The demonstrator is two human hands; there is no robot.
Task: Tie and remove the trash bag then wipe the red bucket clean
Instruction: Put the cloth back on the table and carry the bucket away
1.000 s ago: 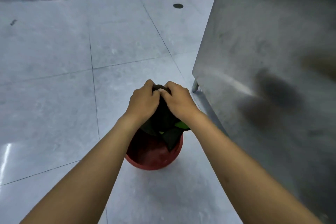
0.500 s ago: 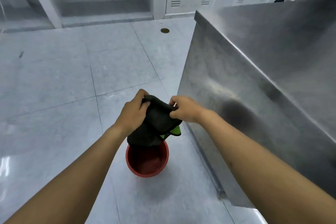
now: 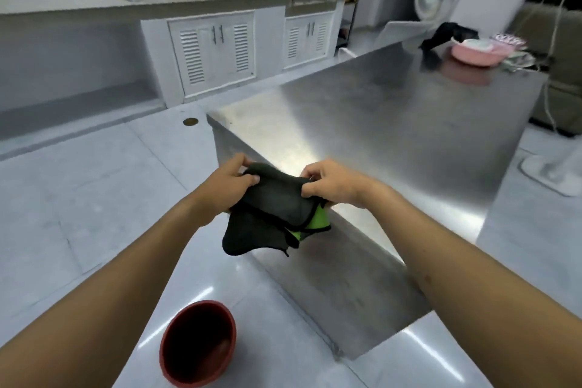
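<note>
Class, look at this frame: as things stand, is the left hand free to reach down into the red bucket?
Probably not yet. The left hand grips the dark cloth together with the right hand, well above the red bucket. Nothing blocks the bucket's open top, though.

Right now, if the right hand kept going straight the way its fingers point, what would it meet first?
The right hand points left, across the dark cloth it grips, so it would probably meet the left hand holding the cloth's other end. Depth is hard to judge.
</note>
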